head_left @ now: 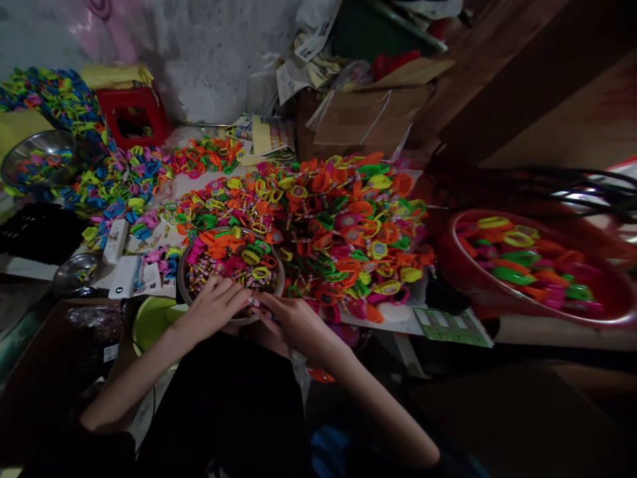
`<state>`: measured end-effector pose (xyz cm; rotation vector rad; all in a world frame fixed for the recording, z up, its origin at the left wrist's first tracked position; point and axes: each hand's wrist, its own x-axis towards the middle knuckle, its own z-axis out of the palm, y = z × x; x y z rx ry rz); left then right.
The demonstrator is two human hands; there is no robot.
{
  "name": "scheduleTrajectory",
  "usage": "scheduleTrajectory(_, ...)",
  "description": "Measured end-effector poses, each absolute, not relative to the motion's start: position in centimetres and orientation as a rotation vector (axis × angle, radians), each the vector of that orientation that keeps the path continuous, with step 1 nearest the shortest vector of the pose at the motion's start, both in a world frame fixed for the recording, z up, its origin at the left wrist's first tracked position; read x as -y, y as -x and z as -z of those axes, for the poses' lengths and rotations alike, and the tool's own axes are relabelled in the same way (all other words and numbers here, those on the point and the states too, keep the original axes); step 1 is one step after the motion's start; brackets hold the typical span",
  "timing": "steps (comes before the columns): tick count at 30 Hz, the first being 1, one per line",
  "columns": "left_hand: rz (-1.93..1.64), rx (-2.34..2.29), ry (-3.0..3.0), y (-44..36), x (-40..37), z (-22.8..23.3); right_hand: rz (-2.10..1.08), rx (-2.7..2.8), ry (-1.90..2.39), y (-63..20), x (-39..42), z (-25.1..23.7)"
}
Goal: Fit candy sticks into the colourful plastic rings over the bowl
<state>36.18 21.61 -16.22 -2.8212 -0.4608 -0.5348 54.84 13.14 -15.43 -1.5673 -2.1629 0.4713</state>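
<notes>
My left hand (219, 305) and my right hand (288, 318) meet over the near edge of a round metal bowl (281, 285). Their closed fingertips pinch a small striped roll (253, 303), like a wrapped candy; fingers hide most of it. Inside the bowl lie many similar striped rolls (202, 269), with toy watches (259, 251) in orange, yellow, green and pink along its far side. Right behind and to the right, a big heap of toy watches (348, 226) spreads over the table, striped rolls showing among them.
A red basin (452, 265) of toy watches stands at right. At left are a metal bowl (10, 162), a small metal dish (62, 275), a power strip (115, 240) and a red stool (107, 109). A cardboard box (358, 119) sits behind the heap; a green card (450, 327) lies at the front edge.
</notes>
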Motion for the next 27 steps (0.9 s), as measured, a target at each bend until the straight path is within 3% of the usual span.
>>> scheduleTrajectory(16, 0.443, 0.368, 3.098, -35.7, -21.1, 18.2, -0.625, 2.409, 1.499, -54.9, -13.5, 16.3)
scheduleTrajectory(20, 0.326, 0.521, 3.188, -35.5, -20.2, 19.0, -0.696, 2.412, 1.555, -54.5, -13.6, 17.3)
scheduleTrajectory(24, 0.182, 0.760, 3.493, -34.7, -20.2, 19.7, -1.172, 2.411, 1.327, -55.5, -14.5, 18.9)
scheduleTrajectory(27, 0.330, 1.173, 3.674, -33.0, -22.6, 20.8, -1.553, 2.360, 1.249, -58.3, -15.4, 19.0)
